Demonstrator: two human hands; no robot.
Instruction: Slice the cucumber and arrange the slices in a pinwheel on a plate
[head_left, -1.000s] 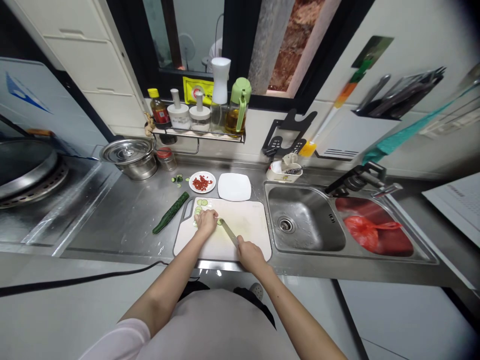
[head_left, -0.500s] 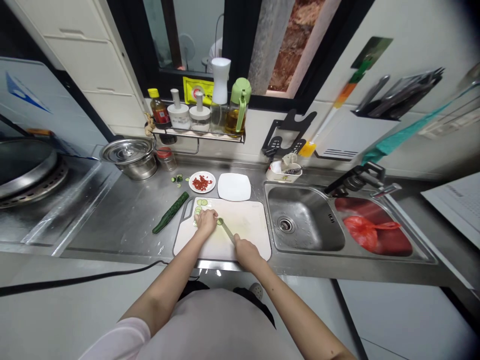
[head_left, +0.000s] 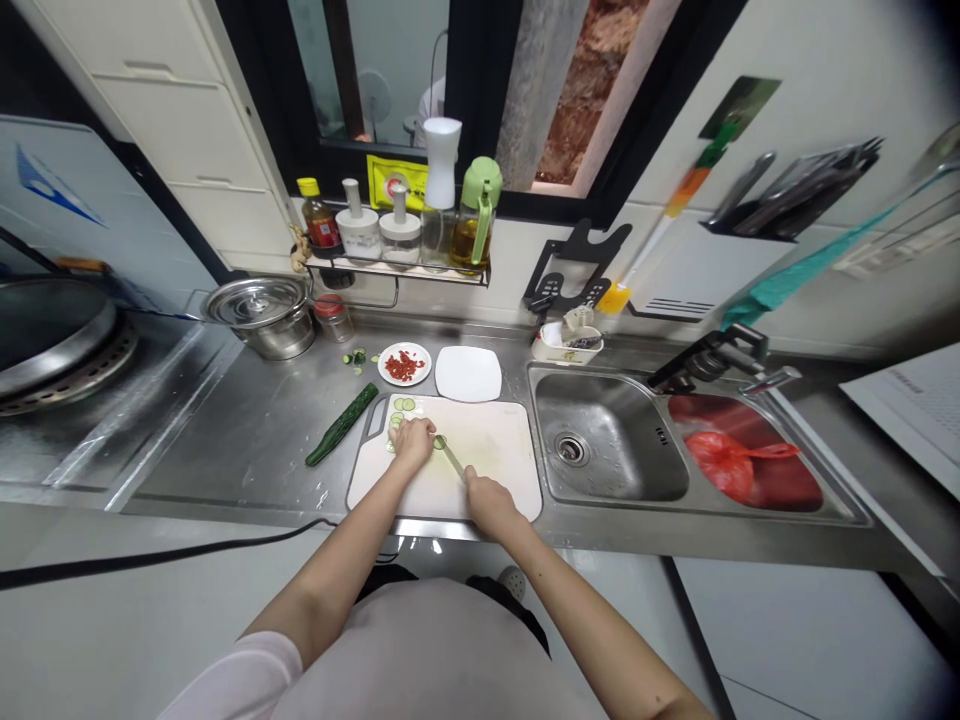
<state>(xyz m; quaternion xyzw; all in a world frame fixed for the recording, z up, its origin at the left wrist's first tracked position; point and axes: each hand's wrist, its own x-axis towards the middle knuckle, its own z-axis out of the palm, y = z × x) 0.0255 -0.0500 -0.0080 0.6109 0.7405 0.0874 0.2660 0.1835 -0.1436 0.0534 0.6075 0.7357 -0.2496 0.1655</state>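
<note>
A short cucumber piece [head_left: 438,441] is pinned to the white cutting board [head_left: 495,445] under the left hand [head_left: 412,441], whose fingers are curled down over it so that only its cut end is seen. A knife [head_left: 451,458] is gripped by the handle in the closed right hand [head_left: 487,503], and its blade is laid against that cut end, just beside the left fingertips. Finished cucumber slices [head_left: 405,404] are gathered at the board's far left corner. A longer cucumber length [head_left: 343,424] is left on the steel counter [head_left: 247,440] beside the board. A fingertip could be nicked, it is judged, since so little cucumber is left between blade and fingers. The round stub could also be rolled or squeezed sideways under pressure, and slices could be pushed off the board's edge onto the counter.
</note>
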